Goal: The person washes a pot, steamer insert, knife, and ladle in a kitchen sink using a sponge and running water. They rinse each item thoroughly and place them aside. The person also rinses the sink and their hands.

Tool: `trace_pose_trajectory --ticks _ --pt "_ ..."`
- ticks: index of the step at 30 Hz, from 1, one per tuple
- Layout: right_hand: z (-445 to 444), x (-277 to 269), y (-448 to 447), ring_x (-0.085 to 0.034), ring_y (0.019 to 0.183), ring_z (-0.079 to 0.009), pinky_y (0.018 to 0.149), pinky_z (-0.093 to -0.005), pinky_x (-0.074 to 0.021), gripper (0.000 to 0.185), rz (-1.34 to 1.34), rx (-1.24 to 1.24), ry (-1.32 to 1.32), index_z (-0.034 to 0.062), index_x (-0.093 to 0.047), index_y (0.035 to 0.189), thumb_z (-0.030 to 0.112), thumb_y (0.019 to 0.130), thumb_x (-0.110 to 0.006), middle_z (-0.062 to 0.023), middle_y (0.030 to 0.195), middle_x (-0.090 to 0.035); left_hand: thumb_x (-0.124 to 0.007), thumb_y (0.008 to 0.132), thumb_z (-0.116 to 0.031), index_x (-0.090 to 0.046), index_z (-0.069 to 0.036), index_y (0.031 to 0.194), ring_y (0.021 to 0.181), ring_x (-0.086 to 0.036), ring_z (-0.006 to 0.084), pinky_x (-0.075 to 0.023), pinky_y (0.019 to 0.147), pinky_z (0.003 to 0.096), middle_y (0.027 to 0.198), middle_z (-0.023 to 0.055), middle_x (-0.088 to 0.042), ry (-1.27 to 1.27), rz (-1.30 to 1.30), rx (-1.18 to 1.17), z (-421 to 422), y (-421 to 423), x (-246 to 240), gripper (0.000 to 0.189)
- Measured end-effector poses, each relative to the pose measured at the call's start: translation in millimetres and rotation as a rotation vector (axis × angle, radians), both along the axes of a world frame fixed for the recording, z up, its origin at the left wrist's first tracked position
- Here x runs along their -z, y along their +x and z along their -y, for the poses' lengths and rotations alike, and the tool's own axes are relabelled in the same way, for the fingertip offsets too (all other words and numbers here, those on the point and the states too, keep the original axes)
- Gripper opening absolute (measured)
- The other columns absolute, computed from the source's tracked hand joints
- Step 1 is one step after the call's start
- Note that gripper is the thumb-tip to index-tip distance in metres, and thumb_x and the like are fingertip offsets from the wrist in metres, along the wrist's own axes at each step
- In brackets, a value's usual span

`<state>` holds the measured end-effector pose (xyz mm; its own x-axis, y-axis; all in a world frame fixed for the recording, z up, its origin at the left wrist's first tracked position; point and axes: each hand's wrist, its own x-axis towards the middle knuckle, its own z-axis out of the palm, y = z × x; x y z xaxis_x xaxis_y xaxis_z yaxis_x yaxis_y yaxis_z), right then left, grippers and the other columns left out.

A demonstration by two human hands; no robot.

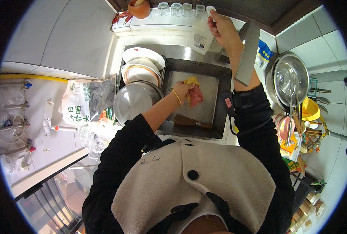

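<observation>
My left hand (182, 91) grips a crumpled yellow and pink cloth (195, 96) above the steel sink (210, 80). Up by the back ledge, my right hand (222, 28) is closed around the white top (210, 10) of a translucent plastic bottle (202, 38). This bottle bears a printed label and stands tilted in view behind the sink; my fingers partly hide its neck. A brown bristle brush (188, 120) lies in the sink near its front wall. The flat grey faucet (248, 57) crosses in front of my right forearm.
Stacked plates (144, 60) and a steel pot (135, 101) crowd the sink's left side. Small glass jars (176, 9) and a clay pot (139, 9) line the back ledge. Steel bowls (291, 79) and utensils stand right; a printed plastic bag (77, 101) lies left.
</observation>
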<state>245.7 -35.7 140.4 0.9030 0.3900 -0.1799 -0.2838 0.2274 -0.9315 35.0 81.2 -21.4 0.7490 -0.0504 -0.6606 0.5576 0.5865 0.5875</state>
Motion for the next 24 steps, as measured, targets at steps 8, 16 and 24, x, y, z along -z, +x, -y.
trace_pose_trajectory --ticks 8,16,24 --pt "5 6 7 -0.033 0.044 -0.0047 0.036 -0.0143 -0.0248 0.032 -0.072 -0.047 0.055 0.0044 -0.053 0.072 0.031 0.090 -0.056 0.0001 0.063 -0.046 -0.050 0.088 -0.010 -0.050 0.001 0.111 0.099 -0.057 0.0256 -0.0434 0.093 0.0395 0.108 0.0129 -0.057 -0.350 -0.077 0.089 -2 4 -17 0.025" --pt "5 4 -1 -0.037 0.045 -0.0044 0.037 -0.0144 -0.0271 0.041 0.046 0.009 -0.117 0.0038 -0.056 0.072 0.040 0.089 -0.053 -0.0008 0.062 -0.049 -0.048 0.089 -0.010 -0.047 -0.001 0.117 0.102 -0.056 0.0241 -0.0432 0.094 0.0390 0.113 0.0105 -0.056 -0.350 0.018 0.131 1 1 -19 0.030" --pt "48 76 -108 -0.051 0.054 -0.0106 0.047 -0.0243 -0.0414 0.049 0.346 -0.018 -0.352 0.0006 -0.060 0.077 0.043 0.093 -0.043 -0.0077 0.071 -0.059 -0.045 0.093 -0.013 -0.048 -0.002 0.119 0.103 -0.056 0.0215 -0.0451 0.093 0.0347 0.114 0.0104 -0.056 -0.350 0.077 0.142 11 -3 -27 0.028"
